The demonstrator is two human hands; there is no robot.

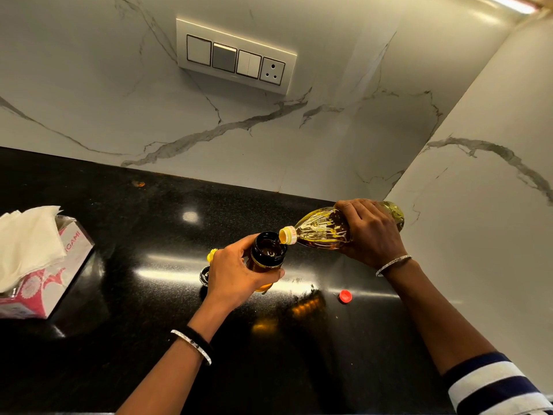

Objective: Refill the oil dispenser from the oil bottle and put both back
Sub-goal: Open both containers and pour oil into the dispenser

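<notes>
Oil dispenser (pixel 267 256), dark amber glass with its mouth open, is sitting upright low over the black counter (pixel 149 235); whether its base is touching is hidden. Left hand (pixel 236 274) is wrapping fingers and thumb round its body, steadying it. Oil bottle (pixel 323 229) is lying almost level, its long axis running from the corner wall on the right down-left to the dispenser, and its yellow neck (pixel 288 235) is resting just at the dispenser's right rim. Right hand (pixel 371 232) is gripping the bottle's middle from above. The stream is too small to make out; the pour looks under way. The coming move is likely hinging on lifting that neck up and rightward, clear of the rim. Red cap (pixel 344 296) is lying nearer the right wrist. A yellow-and-black top piece (pixel 208 266) is peeking out behind the left hand. Tissue box (pixel 45 265) is sitting far left.
</notes>
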